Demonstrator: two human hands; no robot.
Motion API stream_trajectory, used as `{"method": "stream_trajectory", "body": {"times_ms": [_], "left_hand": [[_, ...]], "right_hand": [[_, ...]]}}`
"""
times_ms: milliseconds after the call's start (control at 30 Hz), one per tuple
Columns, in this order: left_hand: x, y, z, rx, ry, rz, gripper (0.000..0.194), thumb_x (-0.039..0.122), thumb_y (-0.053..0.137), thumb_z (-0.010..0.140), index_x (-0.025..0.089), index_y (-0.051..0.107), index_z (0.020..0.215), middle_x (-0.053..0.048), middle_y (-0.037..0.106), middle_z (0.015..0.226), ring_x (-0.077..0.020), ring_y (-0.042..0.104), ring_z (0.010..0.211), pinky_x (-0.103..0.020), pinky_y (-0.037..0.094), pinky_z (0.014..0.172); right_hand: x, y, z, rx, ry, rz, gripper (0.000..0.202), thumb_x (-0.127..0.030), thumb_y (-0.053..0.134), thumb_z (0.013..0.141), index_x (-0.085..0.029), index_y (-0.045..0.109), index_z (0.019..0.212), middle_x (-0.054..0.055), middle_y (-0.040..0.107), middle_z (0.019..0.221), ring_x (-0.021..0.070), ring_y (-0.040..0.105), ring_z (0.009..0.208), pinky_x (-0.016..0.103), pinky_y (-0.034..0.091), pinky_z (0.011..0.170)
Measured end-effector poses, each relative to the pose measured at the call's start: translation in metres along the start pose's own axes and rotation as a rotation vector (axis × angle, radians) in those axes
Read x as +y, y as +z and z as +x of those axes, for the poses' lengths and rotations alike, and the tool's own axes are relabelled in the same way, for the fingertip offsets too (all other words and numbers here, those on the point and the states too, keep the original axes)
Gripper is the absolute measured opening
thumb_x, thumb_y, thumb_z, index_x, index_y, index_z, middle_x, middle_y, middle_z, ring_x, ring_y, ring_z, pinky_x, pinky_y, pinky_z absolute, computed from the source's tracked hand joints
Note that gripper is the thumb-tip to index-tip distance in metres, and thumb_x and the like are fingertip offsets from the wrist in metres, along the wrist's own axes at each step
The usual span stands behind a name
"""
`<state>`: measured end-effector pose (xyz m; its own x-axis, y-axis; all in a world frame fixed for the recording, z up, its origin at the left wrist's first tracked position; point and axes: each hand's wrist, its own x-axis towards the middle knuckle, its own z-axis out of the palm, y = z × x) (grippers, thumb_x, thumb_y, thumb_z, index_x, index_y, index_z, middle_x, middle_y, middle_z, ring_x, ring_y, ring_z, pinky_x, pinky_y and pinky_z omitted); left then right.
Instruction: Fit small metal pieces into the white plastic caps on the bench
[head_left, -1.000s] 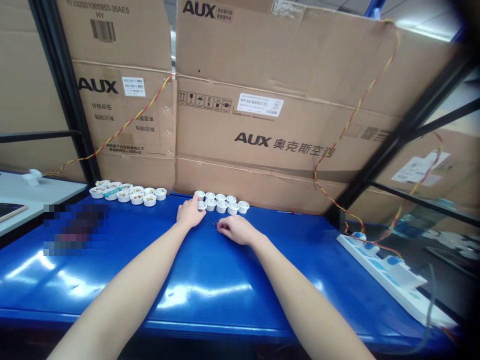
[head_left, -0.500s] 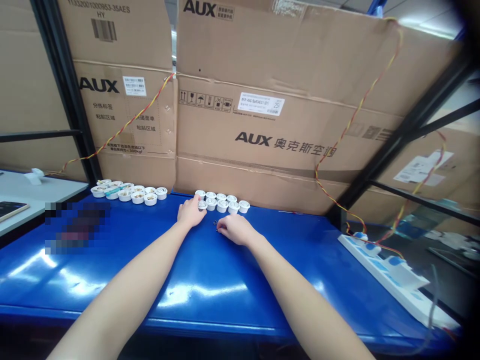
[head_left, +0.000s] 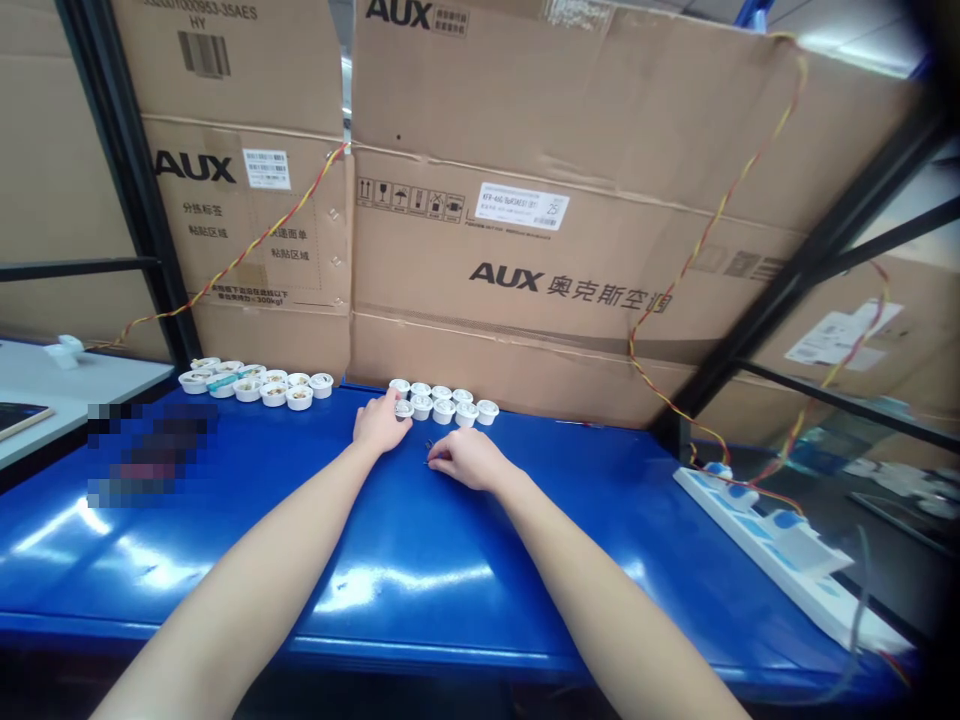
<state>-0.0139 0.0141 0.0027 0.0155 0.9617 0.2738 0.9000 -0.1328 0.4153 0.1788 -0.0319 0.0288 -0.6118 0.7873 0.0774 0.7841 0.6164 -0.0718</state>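
Observation:
My left hand (head_left: 381,424) is closed about the front left small white cup (head_left: 403,409), with the fingers at its left side and the thumb near its front. That cup belongs to a right-hand cluster of several small white cups (head_left: 443,411) set in two rows, with small contents too fine to make out. Just in front of these cups, my right hand (head_left: 466,458) has thumb and fingers pinched together low over the blue table (head_left: 420,540). Small dark bits (head_left: 429,444) show at the fingertips; their kind is too small to tell.
Another two-row group of white cups (head_left: 274,394) stands at the left, with a teal strip (head_left: 223,382) across some. Cardboard (head_left: 510,330) walls the back. A white power strip (head_left: 780,560) with plugs lies at the right edge. Twisted red-yellow wires (head_left: 247,252) hang across the cardboard.
My right hand has shifted slightly left, its fingertips closer to the small dark bits. My left hand stays at the same cup. The view has moved a little.

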Motion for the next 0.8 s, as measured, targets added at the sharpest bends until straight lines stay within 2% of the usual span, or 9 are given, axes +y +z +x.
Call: {"method": "stream_trajectory", "body": {"times_ms": [267,400,600,733,800], "left_hand": [[0.0,0.0,0.0,0.01,0.01,-0.006,0.03,0.038,0.054,0.082,0.026,0.05,0.11,-0.008,0.07,0.106,-0.0307,0.063,0.107,-0.041,0.046,0.086],[-0.001,0.0,-0.001,0.014,0.019,-0.003,0.033,0.039,0.055,0.082,0.025,0.05,0.111,-0.009,0.07,0.108,-0.0326,0.062,0.108,-0.043,0.046,0.087],[-0.003,0.004,0.001,0.042,0.026,-0.035,0.029,0.038,0.057,0.081,0.026,0.051,0.107,-0.009,0.071,0.104,-0.0328,0.064,0.105,-0.043,0.047,0.085],[-0.005,0.003,0.001,0.15,-0.022,-0.167,0.035,0.033,0.064,0.077,0.027,0.051,0.109,-0.007,0.071,0.103,-0.0292,0.067,0.096,-0.037,0.05,0.077],[-0.006,0.001,0.001,0.242,0.021,-0.24,0.037,0.031,0.067,0.075,0.027,0.051,0.109,-0.006,0.07,0.105,-0.0273,0.067,0.096,-0.035,0.051,0.077]], "right_hand": [[0.0,0.003,0.001,0.002,0.051,0.089,0.019,-0.036,0.066,0.083,-0.029,0.077,0.096,0.0,0.076,0.088,0.0172,0.068,0.077,0.024,0.044,0.067],[-0.001,0.006,0.003,0.011,0.078,0.122,0.016,-0.029,0.065,0.084,-0.029,0.077,0.093,-0.001,0.076,0.09,0.0167,0.068,0.08,0.024,0.043,0.068],[-0.007,0.006,0.002,0.023,0.045,0.002,0.014,-0.028,0.058,0.089,-0.025,0.072,0.091,0.002,0.074,0.085,0.0173,0.066,0.075,0.024,0.038,0.062],[-0.011,0.0,0.0,0.113,0.047,-0.066,0.02,-0.029,0.046,0.097,-0.022,0.064,0.101,0.005,0.072,0.089,0.0179,0.063,0.073,0.026,0.037,0.063],[-0.013,-0.004,-0.001,0.199,0.076,-0.054,0.023,-0.03,0.039,0.1,-0.021,0.06,0.108,0.005,0.071,0.09,0.0181,0.063,0.074,0.027,0.037,0.065]]}}
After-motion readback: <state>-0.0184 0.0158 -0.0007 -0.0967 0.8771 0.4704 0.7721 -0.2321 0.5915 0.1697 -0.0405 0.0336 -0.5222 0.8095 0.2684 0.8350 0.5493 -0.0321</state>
